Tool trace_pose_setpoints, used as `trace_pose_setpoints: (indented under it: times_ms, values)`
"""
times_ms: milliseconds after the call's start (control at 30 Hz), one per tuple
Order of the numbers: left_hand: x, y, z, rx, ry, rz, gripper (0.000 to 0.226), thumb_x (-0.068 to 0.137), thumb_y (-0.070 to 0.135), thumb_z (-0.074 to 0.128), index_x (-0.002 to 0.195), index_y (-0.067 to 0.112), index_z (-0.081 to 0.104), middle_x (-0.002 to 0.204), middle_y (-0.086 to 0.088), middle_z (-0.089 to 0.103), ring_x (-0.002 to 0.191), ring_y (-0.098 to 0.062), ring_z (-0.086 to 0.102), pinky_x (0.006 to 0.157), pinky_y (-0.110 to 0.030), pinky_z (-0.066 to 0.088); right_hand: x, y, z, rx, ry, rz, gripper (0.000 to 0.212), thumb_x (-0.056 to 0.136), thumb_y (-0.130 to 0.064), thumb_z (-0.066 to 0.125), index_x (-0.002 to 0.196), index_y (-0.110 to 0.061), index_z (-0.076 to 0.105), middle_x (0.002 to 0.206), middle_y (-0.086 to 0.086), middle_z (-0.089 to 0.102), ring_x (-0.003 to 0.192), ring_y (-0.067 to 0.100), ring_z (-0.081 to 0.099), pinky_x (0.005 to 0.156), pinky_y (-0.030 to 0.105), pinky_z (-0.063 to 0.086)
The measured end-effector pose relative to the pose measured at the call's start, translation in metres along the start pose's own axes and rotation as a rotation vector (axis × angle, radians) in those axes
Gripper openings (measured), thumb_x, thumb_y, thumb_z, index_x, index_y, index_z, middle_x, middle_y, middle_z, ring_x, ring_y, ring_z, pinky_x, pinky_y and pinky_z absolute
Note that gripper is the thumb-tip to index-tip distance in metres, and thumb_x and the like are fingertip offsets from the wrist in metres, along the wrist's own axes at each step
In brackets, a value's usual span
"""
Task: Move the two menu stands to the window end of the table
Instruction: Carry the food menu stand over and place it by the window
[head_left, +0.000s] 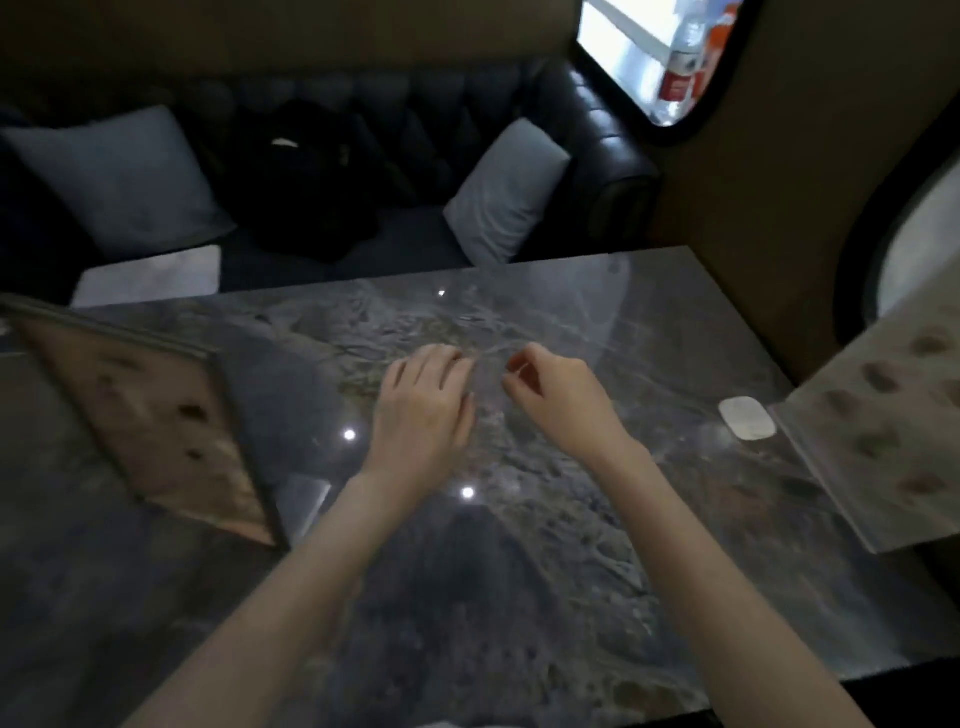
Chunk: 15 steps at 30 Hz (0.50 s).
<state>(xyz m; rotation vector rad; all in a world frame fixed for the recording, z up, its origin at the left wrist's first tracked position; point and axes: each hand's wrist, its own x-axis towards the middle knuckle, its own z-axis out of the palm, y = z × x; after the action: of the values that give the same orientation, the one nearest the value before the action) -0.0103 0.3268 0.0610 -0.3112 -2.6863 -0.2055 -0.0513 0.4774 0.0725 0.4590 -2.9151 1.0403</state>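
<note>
My left hand lies flat and empty over the middle of the table; my right hand hangs beside it, fingers curled, pinching nothing I can make out. One menu stand lies left of my hands, the other right, by a white pad. Beyond the table are a dark sofa, cushions and a window.
</note>
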Motion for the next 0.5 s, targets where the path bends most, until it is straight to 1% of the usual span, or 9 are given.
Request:
trace_pose_setpoints:
  times_ms: [67,133,233,300,333,400,467,500]
  values:
    - [-0.019,-0.027,-0.015,0.031,0.07,-0.009,0.032,0.081,0.018,0.054,0.108,0.004,0.064,0.118,-0.015,0.064,0.112,-0.03,0.059,0.094,-0.038,0.038,0.002,-0.032,0.021,0.066,-0.006,-0.041,0.025,0.088,-0.024,0.053,0.109,-0.011,0.056,0.094,0.009,0.069,0.092,0.028,0.062,0.078,0.039,0.05]
    - [-0.042,-0.059,-0.029,0.066,0.158,-0.027,0.034,0.084,0.018,0.052,0.113,0.005,0.062,0.126,-0.016,0.06,0.12,-0.03,0.054,0.099,-0.039,0.033,0.002,-0.064,0.047,0.127,-0.025,-0.095,0.031,0.087,-0.023,0.054,0.117,-0.012,0.052,0.101,0.009,0.067,0.098,0.027,0.061,0.083,0.041,0.049]
    - [-0.077,-0.11,-0.043,0.139,0.306,-0.061,0.036,0.087,0.016,0.051,0.121,0.006,0.058,0.134,-0.016,0.053,0.128,-0.027,0.041,0.103,-0.042,0.031,0.0,-0.103,0.089,0.214,-0.075,-0.157,0.051,0.084,-0.025,0.059,0.13,-0.015,0.039,0.119,0.009,0.061,0.11,0.023,0.056,0.091,0.04,0.047]
    - [-0.102,-0.139,-0.046,0.188,0.348,-0.117,0.04,0.088,0.017,0.051,0.127,0.007,0.05,0.139,-0.015,0.045,0.13,-0.027,0.034,0.106,-0.043,0.027,-0.002,-0.118,0.115,0.228,-0.122,-0.169,0.065,0.082,-0.031,0.062,0.137,-0.018,0.03,0.131,0.007,0.053,0.12,0.02,0.048,0.097,0.038,0.044]
    - [-0.114,-0.152,-0.046,0.205,0.337,-0.164,0.044,0.089,0.02,0.05,0.131,0.007,0.045,0.141,-0.015,0.039,0.131,-0.028,0.031,0.108,-0.044,0.024,-0.002,-0.124,0.127,0.232,-0.149,-0.173,0.071,0.08,-0.033,0.064,0.139,-0.019,0.027,0.136,0.006,0.049,0.125,0.019,0.044,0.099,0.036,0.042]
    - [-0.136,-0.178,-0.043,0.202,0.243,-0.302,0.053,0.09,0.028,0.046,0.137,0.006,0.035,0.146,-0.018,0.029,0.135,-0.029,0.024,0.111,-0.044,0.016,-0.004,-0.132,0.15,0.24,-0.195,-0.171,0.078,0.078,-0.037,0.066,0.141,-0.021,0.022,0.143,0.004,0.041,0.13,0.017,0.038,0.103,0.034,0.038]
    - [-0.151,-0.202,-0.039,0.135,0.111,-0.461,0.063,0.09,0.038,0.038,0.142,0.005,0.026,0.151,-0.02,0.022,0.139,-0.029,0.017,0.113,-0.047,0.012,-0.004,-0.137,0.172,0.241,-0.218,-0.144,0.081,0.076,-0.039,0.068,0.141,-0.022,0.024,0.144,0.002,0.04,0.131,0.016,0.036,0.106,0.038,0.038]
    - [-0.156,-0.213,-0.036,0.089,0.052,-0.534,0.067,0.09,0.043,0.034,0.144,0.005,0.021,0.154,-0.019,0.017,0.141,-0.028,0.014,0.113,-0.048,0.011,-0.004,-0.139,0.181,0.248,-0.224,-0.133,0.079,0.075,-0.039,0.069,0.139,-0.022,0.027,0.142,0.0,0.042,0.13,0.015,0.038,0.105,0.039,0.04]
